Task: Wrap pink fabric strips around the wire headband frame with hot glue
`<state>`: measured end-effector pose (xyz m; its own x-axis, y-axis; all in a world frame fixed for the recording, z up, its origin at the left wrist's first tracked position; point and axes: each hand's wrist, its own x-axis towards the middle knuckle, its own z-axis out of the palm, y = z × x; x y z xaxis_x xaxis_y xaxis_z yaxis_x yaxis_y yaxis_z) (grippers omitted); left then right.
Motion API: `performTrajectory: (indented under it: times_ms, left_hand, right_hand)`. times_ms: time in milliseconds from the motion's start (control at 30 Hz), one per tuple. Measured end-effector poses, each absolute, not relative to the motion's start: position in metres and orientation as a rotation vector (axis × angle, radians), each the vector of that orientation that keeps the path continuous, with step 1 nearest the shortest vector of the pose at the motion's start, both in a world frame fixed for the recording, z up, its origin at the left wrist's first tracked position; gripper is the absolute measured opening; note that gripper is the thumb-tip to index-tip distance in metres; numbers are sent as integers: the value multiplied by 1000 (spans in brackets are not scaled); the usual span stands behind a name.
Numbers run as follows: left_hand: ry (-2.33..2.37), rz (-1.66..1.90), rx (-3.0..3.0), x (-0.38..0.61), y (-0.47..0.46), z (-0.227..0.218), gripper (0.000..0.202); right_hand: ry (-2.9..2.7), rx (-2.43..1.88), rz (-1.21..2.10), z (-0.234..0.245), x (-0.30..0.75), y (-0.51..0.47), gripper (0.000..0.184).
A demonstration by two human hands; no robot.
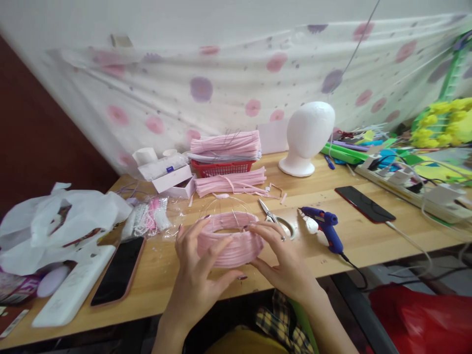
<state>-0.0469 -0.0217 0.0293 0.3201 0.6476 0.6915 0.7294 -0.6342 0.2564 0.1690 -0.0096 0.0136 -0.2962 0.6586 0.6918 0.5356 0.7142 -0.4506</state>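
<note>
A round pink band (230,250), coiled in rows of what look like pipe cleaners, is held near the table's front edge. Thin bare wires (223,210) arch up from its far side. My left hand (197,275) curves around its left side, fingers on the upper edge and thumb low in front. On the opposite side my right hand (283,263) grips it, fingertips over the rim and thumb underneath. Just behind my right hand lie scissors (275,216), partly covered by its fingers. A blue glue gun (326,228) rests farther right.
Pink pipe cleaner bundles (232,182) lie before and in a red basket (223,168). A white foam head (309,132) stands behind. Phones (120,271) lie on both sides. A power strip (413,189) with cables runs along the right; bagged beads (149,216) sit left.
</note>
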Motion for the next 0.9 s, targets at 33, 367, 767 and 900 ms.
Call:
performTrajectory:
  times_ms: [33,367,767,900]
  left_hand:
    - [-1293,-1223,-2462,-47,-22,27,48]
    - [-1352,-1273,-2479,-46,-24,27,43]
    - [-1483,-1278,-2500,-43,-31,31,41]
    - [-1548,-1310,-2510,-42,-33,32,44]
  right_hand:
    - [-1977,-907,165,13,169,-10,53]
    - [-2016,-844,139,16,166,-11,54]
    - [-2044,-818,126,17,163,-14,53]
    - [-2058,-819,125,17,162,-15,52]
